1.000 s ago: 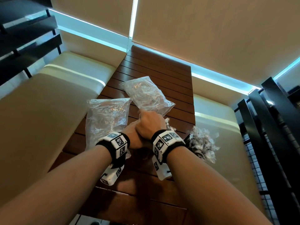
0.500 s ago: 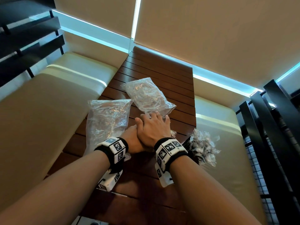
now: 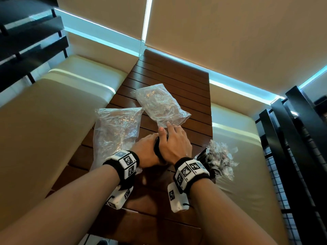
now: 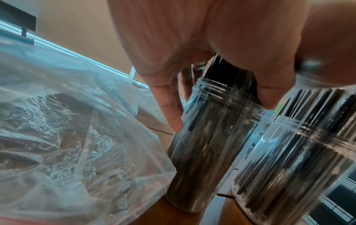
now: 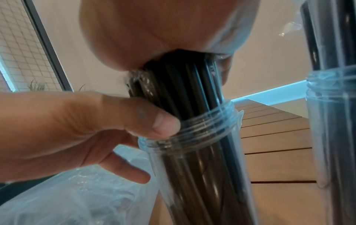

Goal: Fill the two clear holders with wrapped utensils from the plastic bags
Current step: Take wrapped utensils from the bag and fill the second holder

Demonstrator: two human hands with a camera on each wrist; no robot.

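Down on the slatted wooden table (image 3: pixel 177 82), her left hand (image 3: pixel 146 151) curls thumb and fingers around a ribbed clear holder (image 4: pixel 208 121) packed with glossy black wrapped utensils (image 5: pixel 185 85), while her right hand (image 3: pixel 174 145) presses flat, fingers spread, on top, crinkly plastic bags (image 3: pixel 116 129) beside.

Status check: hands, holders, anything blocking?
Right hand flat on the black wrapped utensils, pressing down. Left hand steadies the near holder at its rim. Second holder packed. Bags alongside, nothing blocking.
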